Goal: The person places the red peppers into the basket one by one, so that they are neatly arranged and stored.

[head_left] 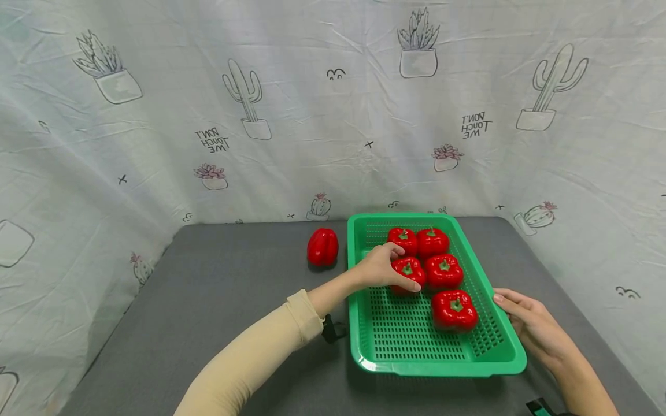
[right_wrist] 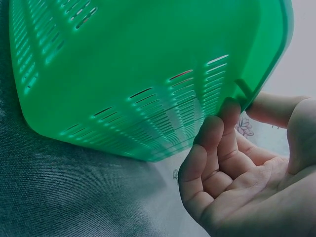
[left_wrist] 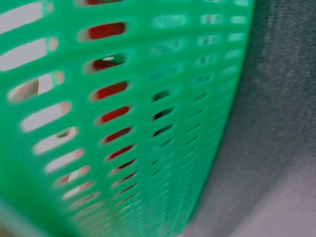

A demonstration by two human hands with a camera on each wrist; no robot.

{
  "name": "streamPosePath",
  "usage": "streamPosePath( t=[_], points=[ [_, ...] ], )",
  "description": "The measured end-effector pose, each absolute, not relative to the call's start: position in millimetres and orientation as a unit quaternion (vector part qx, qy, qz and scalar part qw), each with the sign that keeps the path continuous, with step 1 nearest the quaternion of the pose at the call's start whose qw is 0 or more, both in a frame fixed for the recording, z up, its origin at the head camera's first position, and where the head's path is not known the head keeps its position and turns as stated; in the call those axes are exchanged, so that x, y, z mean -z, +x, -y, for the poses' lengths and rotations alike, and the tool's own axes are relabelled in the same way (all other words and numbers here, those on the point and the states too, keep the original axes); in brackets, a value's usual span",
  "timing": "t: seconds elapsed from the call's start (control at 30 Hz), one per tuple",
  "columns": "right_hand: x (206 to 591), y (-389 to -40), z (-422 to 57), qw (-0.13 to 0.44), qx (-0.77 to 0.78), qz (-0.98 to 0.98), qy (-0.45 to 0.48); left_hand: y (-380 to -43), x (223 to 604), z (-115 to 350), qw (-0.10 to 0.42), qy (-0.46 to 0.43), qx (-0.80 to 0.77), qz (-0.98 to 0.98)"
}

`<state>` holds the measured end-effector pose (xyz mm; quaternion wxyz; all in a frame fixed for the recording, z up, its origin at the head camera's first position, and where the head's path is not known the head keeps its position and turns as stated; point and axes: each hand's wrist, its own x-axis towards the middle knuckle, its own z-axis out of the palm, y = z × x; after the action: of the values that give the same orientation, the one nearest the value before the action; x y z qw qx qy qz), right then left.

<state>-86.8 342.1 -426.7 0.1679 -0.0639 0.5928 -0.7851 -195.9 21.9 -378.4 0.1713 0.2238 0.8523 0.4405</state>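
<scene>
Inside a green slotted plastic basket (head_left: pixel 426 368), my left hand (head_left: pixel 381 267) holds a red bell pepper (head_left: pixel 408 269), thumb on the near side and fingers on the far side. Several more red bell peppers stand in the basket with stems up, among them one at the near right (head_left: pixel 454 311). My right hand (head_left: pixel 538 329) pinches the basket's right rim. The right wrist view shows its thumb over the rim and curled fingers (right_wrist: pixel 224 133) beneath. Through the basket wall (left_wrist: pixel 138 148) in the left wrist view, only strips of red show.
One red bell pepper (head_left: pixel 322 247) lies on its side on the grey table (head_left: pixel 250 283), left of the basket. A pale cloth (head_left: pixel 312 115) printed with cacti hangs behind and along both sides of the table.
</scene>
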Motion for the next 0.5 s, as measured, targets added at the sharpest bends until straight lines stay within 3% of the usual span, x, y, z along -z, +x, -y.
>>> streamPosePath(
  t=[0.27, 0.5],
  points=[
    [426, -87, -343, 0.171, 0.79, -0.586, -0.061, -190, 344, 14, 0.16, 0.241, -0.507, -0.812],
    [425, -87, -344, 0.172, 0.79, -0.585, -0.055, -188, 327, 64, 0.077, 0.248, -0.557, -0.789]
  ],
)
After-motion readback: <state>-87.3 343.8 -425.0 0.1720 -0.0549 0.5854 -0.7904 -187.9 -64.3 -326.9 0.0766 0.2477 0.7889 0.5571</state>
